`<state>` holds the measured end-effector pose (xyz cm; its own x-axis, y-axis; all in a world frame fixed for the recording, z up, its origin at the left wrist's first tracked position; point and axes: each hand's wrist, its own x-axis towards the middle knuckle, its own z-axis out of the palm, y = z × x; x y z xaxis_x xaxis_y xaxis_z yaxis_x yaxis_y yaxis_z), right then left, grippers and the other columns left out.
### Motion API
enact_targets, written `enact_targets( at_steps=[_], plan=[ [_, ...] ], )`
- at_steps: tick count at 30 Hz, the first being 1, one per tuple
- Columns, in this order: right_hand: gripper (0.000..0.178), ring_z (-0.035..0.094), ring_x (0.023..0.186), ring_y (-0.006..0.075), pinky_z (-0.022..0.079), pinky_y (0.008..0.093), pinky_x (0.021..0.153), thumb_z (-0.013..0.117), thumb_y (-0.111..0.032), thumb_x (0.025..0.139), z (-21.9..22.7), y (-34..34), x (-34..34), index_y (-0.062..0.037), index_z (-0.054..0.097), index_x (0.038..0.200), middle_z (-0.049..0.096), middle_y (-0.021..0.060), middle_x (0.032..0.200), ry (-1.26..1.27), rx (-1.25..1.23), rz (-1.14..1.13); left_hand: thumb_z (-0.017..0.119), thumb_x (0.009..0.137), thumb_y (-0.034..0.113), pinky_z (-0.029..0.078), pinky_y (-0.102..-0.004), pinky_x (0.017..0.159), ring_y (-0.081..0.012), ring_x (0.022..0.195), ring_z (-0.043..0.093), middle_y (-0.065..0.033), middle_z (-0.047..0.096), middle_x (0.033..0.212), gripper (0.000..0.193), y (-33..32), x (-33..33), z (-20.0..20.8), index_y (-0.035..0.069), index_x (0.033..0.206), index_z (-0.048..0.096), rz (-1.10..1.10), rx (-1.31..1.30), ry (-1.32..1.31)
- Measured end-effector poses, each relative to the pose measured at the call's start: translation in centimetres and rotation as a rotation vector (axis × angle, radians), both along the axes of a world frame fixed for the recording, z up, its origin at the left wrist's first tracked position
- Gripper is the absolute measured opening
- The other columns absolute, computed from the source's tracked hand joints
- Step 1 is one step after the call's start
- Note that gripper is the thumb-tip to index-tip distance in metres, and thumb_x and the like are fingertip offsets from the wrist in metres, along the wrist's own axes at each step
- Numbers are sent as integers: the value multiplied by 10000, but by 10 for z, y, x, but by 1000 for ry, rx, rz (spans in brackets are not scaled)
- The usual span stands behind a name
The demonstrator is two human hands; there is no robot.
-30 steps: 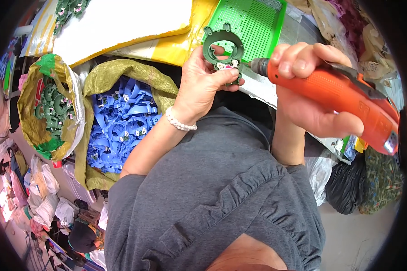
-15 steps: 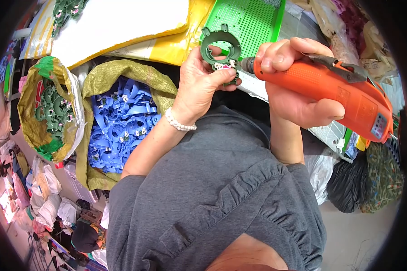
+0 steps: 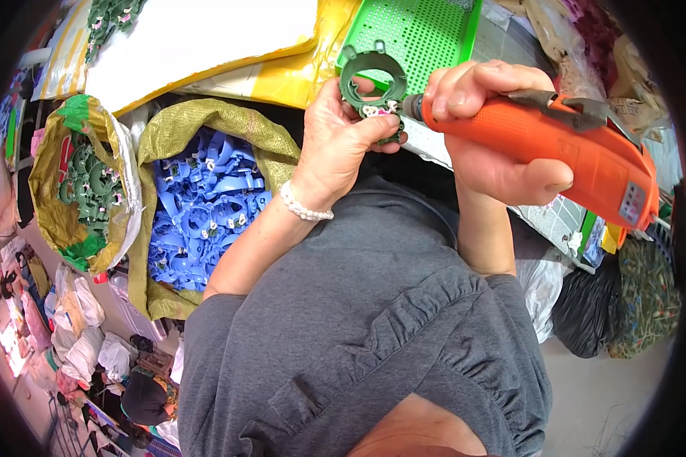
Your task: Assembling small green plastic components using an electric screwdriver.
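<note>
Orange driver (image 3: 552,145) in right grip (image 3: 488,161) shifted toward green ring (image 3: 374,62) held by left grip (image 3: 335,139).

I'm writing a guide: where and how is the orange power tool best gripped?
Likely around the front of the orange power tool, just behind its dark chuck, from the person's right: the long body runs rightward from the chuck, which faces the dark green ring. The right hand wraps it there.
</note>
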<state>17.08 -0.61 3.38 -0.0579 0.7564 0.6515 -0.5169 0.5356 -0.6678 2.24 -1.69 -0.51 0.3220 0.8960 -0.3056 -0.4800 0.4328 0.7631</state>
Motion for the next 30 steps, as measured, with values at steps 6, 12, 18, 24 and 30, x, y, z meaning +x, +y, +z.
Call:
enact_targets(
  at_steps=[6,12,18,24,30],
  plan=[
    [896,516,730,197,420,376,697,454,-774,698,1,4,3,6,469,1140,543,70,831,-67,30,35,617,749,-44,546,-275,544,-200,652,642,-115,603,850,384,5,-3,0,20,1058,397,-2,-13,-14],
    [934,494,736,197,388,371,703,469,-774,687,25,-1,5,7,457,1199,542,64,847,-5,-6,42,633,728,-48,549,-279,547,-193,669,639,-97,589,857,421,14,-13,5,34,1065,396,23,7,-58],
    [824,459,719,184,345,352,725,523,-716,690,6,-3,14,-13,511,1120,499,59,803,35,-159,-38,661,740,21,552,-268,550,-184,667,640,-68,578,879,437,14,-42,13,53,1100,415,101,75,-62],
    [814,483,687,187,369,340,692,489,-709,725,5,-2,17,3,491,1118,511,73,787,-5,-159,-45,639,755,7,552,-254,598,-160,748,624,-82,568,870,469,11,-107,49,-5,1149,384,412,219,214],
    [790,485,684,187,371,335,676,499,-685,731,5,2,12,5,485,1116,509,74,781,13,-181,-45,653,715,-27,519,-248,669,-150,738,598,-70,593,879,392,12,-204,67,48,1054,470,900,417,485]
  ],
)
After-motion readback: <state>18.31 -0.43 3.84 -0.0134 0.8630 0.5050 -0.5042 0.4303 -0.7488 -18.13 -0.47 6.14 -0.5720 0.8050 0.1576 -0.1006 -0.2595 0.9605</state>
